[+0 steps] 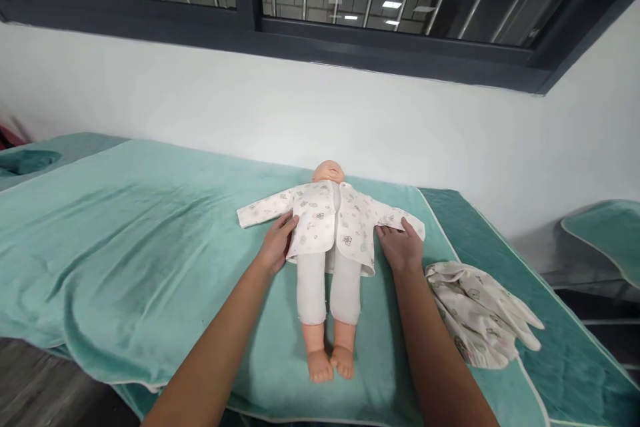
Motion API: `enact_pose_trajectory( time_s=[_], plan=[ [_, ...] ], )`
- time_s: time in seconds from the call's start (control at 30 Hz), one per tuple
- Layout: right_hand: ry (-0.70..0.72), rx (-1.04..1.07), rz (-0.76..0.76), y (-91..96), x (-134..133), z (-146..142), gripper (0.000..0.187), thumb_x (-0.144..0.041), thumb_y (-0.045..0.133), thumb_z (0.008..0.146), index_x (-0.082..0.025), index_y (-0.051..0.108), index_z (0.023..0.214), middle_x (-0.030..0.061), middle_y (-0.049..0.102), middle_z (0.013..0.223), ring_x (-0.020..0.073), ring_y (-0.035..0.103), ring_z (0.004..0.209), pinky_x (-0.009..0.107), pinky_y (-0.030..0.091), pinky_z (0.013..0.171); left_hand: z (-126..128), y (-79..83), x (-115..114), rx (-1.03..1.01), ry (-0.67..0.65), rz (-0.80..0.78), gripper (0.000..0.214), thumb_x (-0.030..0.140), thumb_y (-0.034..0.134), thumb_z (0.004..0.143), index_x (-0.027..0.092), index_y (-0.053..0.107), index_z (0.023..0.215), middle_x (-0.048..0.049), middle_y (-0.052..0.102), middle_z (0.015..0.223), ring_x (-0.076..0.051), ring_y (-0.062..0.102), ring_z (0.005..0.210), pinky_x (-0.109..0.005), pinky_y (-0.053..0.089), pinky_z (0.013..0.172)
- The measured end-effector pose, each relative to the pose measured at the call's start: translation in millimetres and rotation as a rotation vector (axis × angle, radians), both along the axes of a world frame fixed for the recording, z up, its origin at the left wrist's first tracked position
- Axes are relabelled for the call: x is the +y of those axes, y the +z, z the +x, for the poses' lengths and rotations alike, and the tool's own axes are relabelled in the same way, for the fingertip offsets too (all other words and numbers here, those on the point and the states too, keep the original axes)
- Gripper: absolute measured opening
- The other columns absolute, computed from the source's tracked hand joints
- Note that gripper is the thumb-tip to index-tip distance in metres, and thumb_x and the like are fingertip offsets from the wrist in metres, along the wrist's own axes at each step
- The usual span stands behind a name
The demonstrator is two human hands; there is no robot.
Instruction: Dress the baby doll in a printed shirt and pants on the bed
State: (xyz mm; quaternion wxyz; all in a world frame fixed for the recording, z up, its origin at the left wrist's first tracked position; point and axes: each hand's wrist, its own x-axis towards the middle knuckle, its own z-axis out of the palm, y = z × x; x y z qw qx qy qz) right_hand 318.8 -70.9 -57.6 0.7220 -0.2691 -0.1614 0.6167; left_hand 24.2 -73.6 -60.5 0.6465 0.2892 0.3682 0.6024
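Observation:
A baby doll (312,293) lies on its back on the green bed cover, its head toward the wall and its bare feet toward me. It wears a white printed baby jacket (313,220) with both sleeves spread out; the front edges part below the chest. White cloth covers its legs. My left hand (278,240) is closed at the jacket's left side, fingertips at the edge by the armpit. My right hand (401,243) is at the right sleeve, fingers apart, with the thumb over the cloth and the other fingers along its lower edge.
A crumpled printed white garment (480,313) lies right of my right forearm. The green bed cover (150,247) spreads wide to the left, with a darker green strip (500,260) at right. Behind stand a white wall (200,100) and a dark-framed barred window (400,53).

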Motion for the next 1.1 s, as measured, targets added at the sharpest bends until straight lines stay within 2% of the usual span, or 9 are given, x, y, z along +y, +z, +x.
enact_pose_trajectory(
  time_s=[0.1,0.3,0.47,0.53,0.63,0.7,0.8,0.97,1.1],
  plan=[
    [-0.112,-0.002,0.012,1.6,4.9,18.7,0.021,-0.028,0.042,0.095,-0.024,0.062,0.097,0.0042,0.073,0.105,0.0159,0.068,0.110,0.036,0.055,0.101,-2.8,-3.2,-0.7,-0.037,0.019,-0.002,0.039,0.026,0.079,0.076,0.015,0.068,0.112,-0.0121,0.074,0.112,-0.024,0.071,0.103,-0.036,0.056,0.094],
    [-0.396,-0.304,-0.054,0.5,-1.3,29.4,0.013,-0.023,0.049,0.088,-0.026,0.058,0.098,0.0019,0.072,0.112,0.0141,0.066,0.111,0.039,0.050,0.106,-5.8,-6.7,-2.0,-0.032,0.027,0.002,0.041,0.026,0.080,0.075,0.015,0.067,0.112,-0.0108,0.076,0.105,-0.023,0.071,0.097,-0.035,0.057,0.089],
    [-0.572,-0.426,-0.049,-16.7,-42.8,-5.2,0.059,-0.015,0.071,0.072,-0.032,0.048,0.124,-0.0003,0.054,0.144,0.0106,0.046,0.137,0.031,0.039,0.115,-7.7,-6.4,-7.8,0.010,0.022,0.015,0.047,0.031,0.081,0.072,0.016,0.066,0.115,-0.0089,0.076,0.101,-0.021,0.071,0.095,-0.032,0.056,0.086],
    [-0.556,-0.538,-0.044,-20.0,-71.0,-22.8,0.066,-0.016,0.075,0.071,-0.030,0.049,0.130,0.0029,0.045,0.153,0.0153,0.040,0.143,0.034,0.034,0.118,-8.2,-6.4,-10.0,0.043,0.022,0.019,0.051,0.033,0.081,0.071,0.017,0.066,0.117,-0.0082,0.076,0.102,-0.020,0.071,0.094,-0.032,0.055,0.085],
    [-0.412,-1.049,-0.001,-17.4,-121.0,-36.9,0.056,-0.027,0.068,0.082,-0.027,0.052,0.136,0.0058,0.044,0.154,0.0224,0.040,0.143,0.043,0.031,0.120,-8.4,-6.7,-14.6,0.100,0.037,0.044,0.052,0.036,0.081,0.070,0.017,0.066,0.116,-0.0082,0.075,0.106,-0.020,0.070,0.095,-0.032,0.053,0.087],
    [-0.380,-1.366,0.051,-13.0,-155.4,-32.5,0.052,-0.027,0.062,0.087,-0.027,0.051,0.139,0.0063,0.047,0.152,0.0246,0.042,0.142,0.049,0.028,0.121,-9.3,-6.5,-22.6,0.168,0.050,0.079,0.049,0.040,0.080,0.072,0.017,0.067,0.114,-0.0091,0.073,0.112,-0.022,0.068,0.099,-0.033,0.052,0.089],
    [-0.449,-1.691,0.109,-7.8,-203.3,-8.9,0.043,-0.022,0.054,0.089,-0.026,0.056,0.132,0.0086,0.051,0.147,0.0276,0.044,0.139,0.055,0.031,0.119,-13.9,-4.9,-47.5,0.350,0.066,0.140,0.042,0.044,0.075,0.077,0.020,0.069,0.111,-0.0092,0.071,0.120,-0.024,0.064,0.111,-0.034,0.048,0.096],
    [-0.485,-1.765,-0.004,-12.7,-259.5,18.1,0.038,-0.024,0.051,0.091,-0.029,0.058,0.128,0.0087,0.060,0.134,0.0290,0.054,0.129,0.056,0.041,0.111,-25.1,-6.1,-104.4,0.515,0.016,0.177,0.036,0.047,0.065,0.087,0.024,0.067,0.115,-0.0068,0.068,0.126,-0.025,0.060,0.120,-0.037,0.043,0.106],
    [-0.315,-1.497,-0.097,-23.6,-262.8,-7.1,0.034,-0.036,0.061,0.088,-0.030,0.061,0.121,0.0081,0.063,0.129,0.0294,0.061,0.119,0.054,0.047,0.107,-29.2,-12.6,-129.2,0.498,-0.017,0.167,0.039,0.048,0.066,0.086,0.025,0.065,0.117,-0.0074,0.066,0.131,-0.025,0.059,0.123,-0.037,0.043,0.108]
  ],
)
